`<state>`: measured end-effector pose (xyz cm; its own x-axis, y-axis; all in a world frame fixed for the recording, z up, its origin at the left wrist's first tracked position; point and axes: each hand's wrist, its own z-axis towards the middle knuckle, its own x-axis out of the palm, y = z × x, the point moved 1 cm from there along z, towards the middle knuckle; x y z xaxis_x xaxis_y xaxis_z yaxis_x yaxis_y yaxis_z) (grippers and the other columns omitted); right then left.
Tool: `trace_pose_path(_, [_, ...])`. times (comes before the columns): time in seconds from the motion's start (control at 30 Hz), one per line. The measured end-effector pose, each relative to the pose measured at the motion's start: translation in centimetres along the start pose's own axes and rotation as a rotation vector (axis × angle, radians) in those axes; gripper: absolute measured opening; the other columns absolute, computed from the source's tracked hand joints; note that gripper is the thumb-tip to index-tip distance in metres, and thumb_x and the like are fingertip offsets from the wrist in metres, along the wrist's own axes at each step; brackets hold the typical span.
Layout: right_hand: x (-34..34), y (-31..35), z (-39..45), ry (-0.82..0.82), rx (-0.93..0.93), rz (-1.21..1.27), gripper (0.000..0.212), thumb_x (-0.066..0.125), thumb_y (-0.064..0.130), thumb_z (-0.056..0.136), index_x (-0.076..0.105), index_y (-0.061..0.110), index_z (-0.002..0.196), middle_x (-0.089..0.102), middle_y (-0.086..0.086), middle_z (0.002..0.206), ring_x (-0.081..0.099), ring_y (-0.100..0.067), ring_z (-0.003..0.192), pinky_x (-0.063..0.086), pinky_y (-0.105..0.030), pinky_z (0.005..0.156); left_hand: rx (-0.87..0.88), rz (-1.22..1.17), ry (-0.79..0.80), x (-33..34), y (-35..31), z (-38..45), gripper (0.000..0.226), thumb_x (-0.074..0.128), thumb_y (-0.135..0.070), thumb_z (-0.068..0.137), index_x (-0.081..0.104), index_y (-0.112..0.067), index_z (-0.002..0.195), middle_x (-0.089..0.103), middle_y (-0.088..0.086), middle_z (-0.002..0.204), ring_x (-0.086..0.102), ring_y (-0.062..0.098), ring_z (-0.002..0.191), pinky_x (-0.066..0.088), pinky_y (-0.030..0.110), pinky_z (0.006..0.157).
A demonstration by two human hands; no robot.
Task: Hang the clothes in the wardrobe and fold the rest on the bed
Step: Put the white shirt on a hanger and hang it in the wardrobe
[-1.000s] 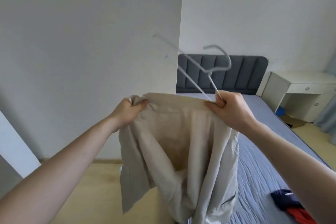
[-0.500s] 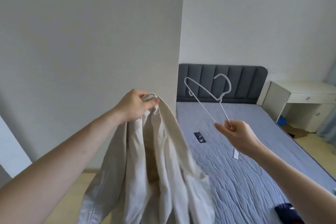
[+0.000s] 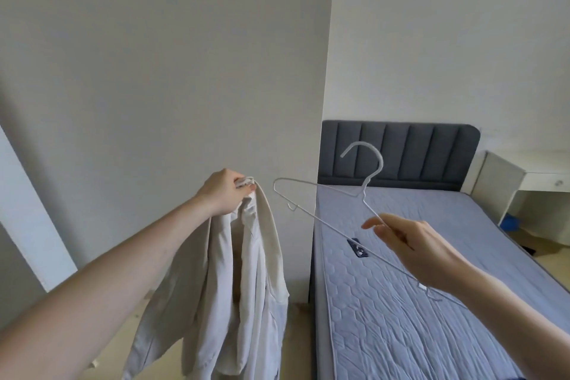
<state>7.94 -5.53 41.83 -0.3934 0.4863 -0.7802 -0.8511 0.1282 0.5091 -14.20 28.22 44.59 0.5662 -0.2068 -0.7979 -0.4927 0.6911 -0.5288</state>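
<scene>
Head camera looked across a white-walled room. At left, the left hand (image 3: 226,191) pinched the collar of a cream shirt (image 3: 237,281), soft and creased, which hung limp above the pale floor. Right of it, the right hand (image 3: 413,248) curled its fingers round a thin white wire hanger (image 3: 324,219) over the bed (image 3: 385,318), whose quilted blue mattress met a ribbed grey headboard (image 3: 401,153).

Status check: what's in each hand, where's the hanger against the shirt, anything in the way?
Left hand grips shirt at collar, hanging free. Right hand holds hanger by its wire, apart from shirt, not inserted. Nothing between them; bed behind.
</scene>
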Motion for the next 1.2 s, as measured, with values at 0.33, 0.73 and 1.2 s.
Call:
trace_pose_path(0.33, [0.9, 1.2, 0.9, 0.118, 0.030, 0.256, 0.037, 0.036, 0.060, 0.099, 0.070, 0.050, 0.106, 0.040, 0.006, 0.058, 0.032, -0.012, 0.052, 0.029, -0.029, 0.048, -0.075, 0.025, -0.096, -3.1, 0.4, 1.3, 0.050, 0.068, -0.041, 0.095, 0.047, -0.009, 0.062, 0.047, 0.003, 0.056, 0.043, 0.023, 0.057, 0.030, 0.034, 0.057])
trace_pose_path(0.73, [3.3, 3.5, 1.5, 0.290, 0.012, 0.303, 0.039, 0.035, 0.065, 0.099, 0.070, 0.050, 0.109, 0.044, 0.004, 0.061, 0.037, -0.016, 0.054, 0.033, -0.031, 0.052, 0.076, -0.007, -0.129, -5.4, -3.7, -0.5, 0.053, 0.069, -0.038, 0.095, 0.039, -0.013, 0.058, 0.035, -0.002, 0.053, 0.033, 0.016, 0.052, 0.026, 0.032, 0.052])
trace_pose_path(1.2, [7.0, 4.9, 1.6, -0.153, 0.197, 0.573, 0.032, 0.055, 0.035, 0.105, 0.071, 0.029, 0.078, 0.040, 0.007, 0.062, 0.030, -0.003, 0.046, 0.025, -0.014, 0.044, 0.404, -0.292, -0.104, -5.8, -15.6, -6.0, 0.051, 0.066, -0.033, 0.099, 0.039, -0.011, 0.062, 0.031, -0.010, 0.057, 0.030, 0.009, 0.055, 0.025, 0.025, 0.052])
